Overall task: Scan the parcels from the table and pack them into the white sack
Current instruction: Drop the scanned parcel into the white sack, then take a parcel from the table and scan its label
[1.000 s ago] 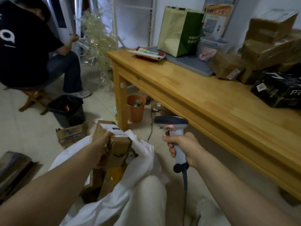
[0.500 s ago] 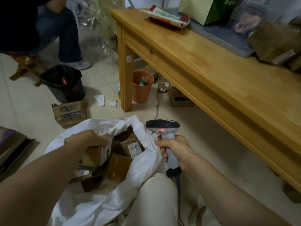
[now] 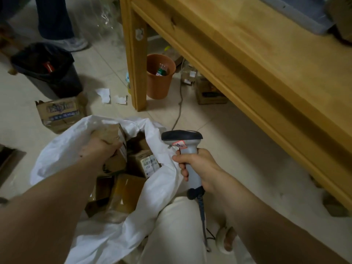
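The white sack [image 3: 163, 180] lies open on the floor between my knees, with several brown cardboard parcels inside, one showing a white label [image 3: 150, 164]. My left hand [image 3: 99, 149] grips a brown parcel [image 3: 114, 134] from above, inside the sack's mouth and above the other boxes. My right hand [image 3: 198, 166] grips the grey handle of a barcode scanner [image 3: 182, 140], held upright just right of the sack; its cord hangs down past my knee. The wooden table [image 3: 266, 73] fills the upper right.
A black bin [image 3: 47, 71] and a torn carton [image 3: 61, 113] stand left of the sack. An orange bucket [image 3: 160, 79] sits by the table leg [image 3: 136, 60], with small boxes and a cable under the table. Another person's leg and shoe [image 3: 74, 42] are at the top left.
My left hand has lowered the brown parcel from above the sack down into its mouth. The view has tilted downward, away from the tabletop. My right hand keeps the scanner in about the same place.
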A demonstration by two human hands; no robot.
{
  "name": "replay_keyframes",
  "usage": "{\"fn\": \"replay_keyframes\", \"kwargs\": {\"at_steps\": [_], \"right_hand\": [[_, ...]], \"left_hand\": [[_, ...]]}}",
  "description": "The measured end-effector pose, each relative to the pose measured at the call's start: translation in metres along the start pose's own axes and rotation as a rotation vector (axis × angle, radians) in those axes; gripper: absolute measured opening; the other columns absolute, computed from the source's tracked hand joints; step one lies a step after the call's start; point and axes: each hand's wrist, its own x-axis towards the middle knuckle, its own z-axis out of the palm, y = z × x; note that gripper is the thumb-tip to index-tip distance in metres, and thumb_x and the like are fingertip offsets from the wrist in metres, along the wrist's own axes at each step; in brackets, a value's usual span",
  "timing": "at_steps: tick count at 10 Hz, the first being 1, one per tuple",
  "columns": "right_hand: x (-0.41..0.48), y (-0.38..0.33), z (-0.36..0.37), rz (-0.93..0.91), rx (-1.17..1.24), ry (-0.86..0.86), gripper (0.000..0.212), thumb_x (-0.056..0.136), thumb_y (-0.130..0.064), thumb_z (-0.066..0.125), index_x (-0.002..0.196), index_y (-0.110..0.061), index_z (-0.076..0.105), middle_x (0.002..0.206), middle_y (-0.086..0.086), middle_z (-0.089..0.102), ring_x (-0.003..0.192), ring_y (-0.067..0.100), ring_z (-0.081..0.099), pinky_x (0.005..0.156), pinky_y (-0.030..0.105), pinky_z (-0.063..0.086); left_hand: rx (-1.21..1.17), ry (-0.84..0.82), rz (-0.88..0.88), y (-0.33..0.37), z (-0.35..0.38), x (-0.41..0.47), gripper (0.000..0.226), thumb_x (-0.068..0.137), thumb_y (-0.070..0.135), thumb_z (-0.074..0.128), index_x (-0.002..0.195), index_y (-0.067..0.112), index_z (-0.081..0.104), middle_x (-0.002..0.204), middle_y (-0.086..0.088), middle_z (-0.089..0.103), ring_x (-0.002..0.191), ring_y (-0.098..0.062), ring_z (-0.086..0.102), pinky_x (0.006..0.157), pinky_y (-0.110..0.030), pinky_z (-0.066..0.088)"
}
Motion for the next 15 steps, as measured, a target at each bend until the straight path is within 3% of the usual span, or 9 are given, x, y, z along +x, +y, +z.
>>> {"fn": "replay_keyframes", "kwargs": {"at_steps": [2, 3, 4, 6, 8, 10, 11, 12, 15], "right_hand": [[-0.015, 0.002, -0.015, -0.045, 0.004, 0.056, 0.013, 0.081, -0.009, 0.073, 0.076, -0.006, 0.061, 0.053, 0.004, 0.055, 0.040, 0.013, 0.049, 0.042, 0.020, 0.044], [-0.034, -0.001, -0.025, -0.119, 0.049, 0.087, 0.018, 0.082, -0.013, 0.073, 0.071, -0.005, 0.062, 0.049, 0.004, 0.056, 0.039, 0.014, 0.051, 0.042, 0.022, 0.045], [-0.063, -0.005, -0.040, -0.212, 0.099, 0.115, 0.021, 0.085, -0.018, 0.072, 0.071, -0.006, 0.061, 0.053, 0.008, 0.059, 0.042, 0.019, 0.056, 0.046, 0.026, 0.049], [-0.140, -0.009, -0.099, -0.416, 0.220, 0.299, 0.022, 0.087, -0.017, 0.070, 0.072, -0.005, 0.058, 0.047, 0.006, 0.056, 0.037, 0.017, 0.051, 0.040, 0.023, 0.043], [-0.237, -0.006, -0.187, -0.531, 0.340, 0.463, 0.020, 0.077, -0.007, 0.077, 0.083, -0.006, 0.059, 0.048, 0.000, 0.055, 0.038, 0.012, 0.050, 0.041, 0.022, 0.044], [-0.327, 0.008, -0.289, -0.668, 0.614, 0.596, 0.014, 0.086, -0.003, 0.065, 0.076, -0.003, 0.056, 0.058, 0.007, 0.055, 0.043, 0.016, 0.052, 0.044, 0.026, 0.044], [-0.363, 0.019, -0.334, -0.728, 0.777, 0.636, 0.016, 0.090, -0.004, 0.060, 0.075, -0.005, 0.054, 0.053, 0.004, 0.056, 0.042, 0.013, 0.055, 0.042, 0.022, 0.045], [-0.386, 0.036, -0.375, -0.771, 0.926, 0.667, 0.017, 0.093, -0.006, 0.057, 0.076, -0.006, 0.054, 0.051, 0.002, 0.058, 0.043, 0.012, 0.056, 0.040, 0.020, 0.045], [-0.408, 0.094, -0.486, -0.844, 1.205, 0.765, 0.004, 0.087, -0.004, 0.060, 0.087, -0.006, 0.057, 0.061, 0.003, 0.060, 0.048, 0.012, 0.057, 0.042, 0.021, 0.048]], "left_hand": [[0.223, 0.041, 0.147, 0.014, 0.009, -0.045, 0.078, 0.087, 0.073, 0.034, 0.147, 0.022, 0.034, 0.150, -0.017, 0.034, 0.137, -0.038, 0.032, 0.112, -0.055, 0.027], [0.340, 0.182, 0.227, 0.061, 0.011, -0.088, 0.075, 0.090, 0.071, 0.024, 0.151, 0.027, 0.022, 0.156, -0.019, 0.020, 0.143, -0.042, 0.016, 0.114, -0.061, 0.013], [0.372, 0.329, 0.456, 0.120, 0.021, -0.152, 0.067, 0.094, 0.065, 0.024, 0.151, 0.029, 0.020, 0.158, -0.014, 0.016, 0.146, -0.034, 0.009, 0.114, -0.057, 0.000], [0.273, 0.442, 0.985, 0.203, 0.039, -0.281, 0.059, 0.097, 0.049, 0.038, 0.150, 0.028, 0.024, 0.155, -0.007, 0.027, 0.144, -0.025, 0.015, 0.116, -0.050, 0.000], [0.299, 0.486, 1.348, 0.275, 0.068, -0.407, 0.056, 0.097, 0.040, 0.044, 0.149, 0.027, 0.029, 0.150, -0.003, 0.036, 0.140, -0.022, 0.024, 0.117, -0.046, 0.007], [0.264, 0.376, 1.686, 0.345, 0.110, -0.523, 0.056, 0.097, 0.033, 0.049, 0.149, 0.020, 0.032, 0.136, -0.008, 0.053, 0.126, -0.028, 0.044, 0.105, -0.040, 0.031], [0.248, 0.241, 1.775, 0.372, 0.137, -0.573, 0.059, 0.097, 0.033, 0.052, 0.150, 0.021, 0.029, 0.131, -0.007, 0.055, 0.122, -0.028, 0.047, 0.096, -0.040, 0.042], [0.228, 0.144, 1.811, 0.394, 0.167, -0.615, 0.061, 0.095, 0.031, 0.056, 0.149, 0.023, 0.031, 0.139, -0.006, 0.049, 0.129, -0.026, 0.043, 0.098, -0.039, 0.041], [0.490, 0.068, 1.950, 0.459, 0.252, -0.709, 0.073, 0.089, 0.022, 0.062, 0.151, 0.016, 0.025, 0.143, -0.013, 0.040, 0.131, -0.029, 0.036, 0.107, -0.044, 0.037]]}}
